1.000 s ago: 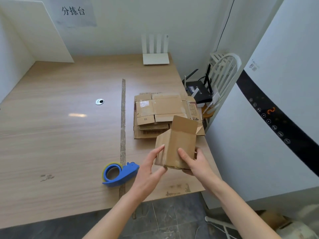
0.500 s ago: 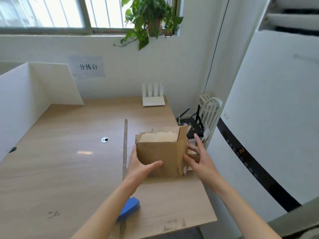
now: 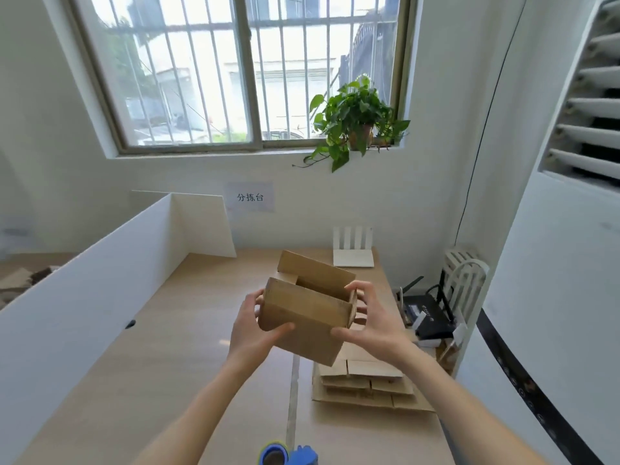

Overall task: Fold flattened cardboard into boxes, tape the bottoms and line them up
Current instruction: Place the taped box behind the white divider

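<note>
The cardboard box [image 3: 303, 315] sat gripped between both hands, flaps open upward. The left hand [image 3: 253, 325] and right hand [image 3: 372, 322] curled round its ends, flattened cardboard [image 3: 365, 385] below the right.

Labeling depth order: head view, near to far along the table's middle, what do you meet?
Blue tape dispenser → stack of flat cardboard → box held up in both hands → white router → paper sign → window plant.

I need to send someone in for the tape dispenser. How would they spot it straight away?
Start at the wooden table under the barred window. Follow the seam down its middle to the near edge: the tape dispenser sits there, below the stack of flat cardboard. It is the only blue thing on the table.
</note>
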Available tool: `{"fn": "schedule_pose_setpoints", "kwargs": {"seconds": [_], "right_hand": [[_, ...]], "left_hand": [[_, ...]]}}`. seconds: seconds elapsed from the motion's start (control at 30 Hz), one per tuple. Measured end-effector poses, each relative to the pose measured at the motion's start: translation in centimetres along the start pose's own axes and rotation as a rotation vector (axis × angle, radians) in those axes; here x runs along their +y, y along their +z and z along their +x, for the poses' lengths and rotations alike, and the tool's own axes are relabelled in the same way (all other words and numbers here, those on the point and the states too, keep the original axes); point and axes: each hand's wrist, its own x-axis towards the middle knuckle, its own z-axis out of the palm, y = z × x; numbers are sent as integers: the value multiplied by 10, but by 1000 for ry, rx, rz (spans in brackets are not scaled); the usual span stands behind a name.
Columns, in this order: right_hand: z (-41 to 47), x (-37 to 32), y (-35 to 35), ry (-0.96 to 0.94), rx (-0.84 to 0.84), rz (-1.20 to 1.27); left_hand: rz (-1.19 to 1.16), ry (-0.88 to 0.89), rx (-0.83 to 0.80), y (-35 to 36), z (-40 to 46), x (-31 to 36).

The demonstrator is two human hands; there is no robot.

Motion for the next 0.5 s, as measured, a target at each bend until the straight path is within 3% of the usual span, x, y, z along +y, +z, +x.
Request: {"fn": "schedule_pose_setpoints", "kwargs": {"seconds": [0.3, 0.5], "right_hand": [[67, -52, 63, -178, -82, -78], [116, -97, 134, -213, -112, -88]], "left_hand": [[145, -67, 27, -97, 17, -9], [676, -53, 18, -202, 36, -39]]}}
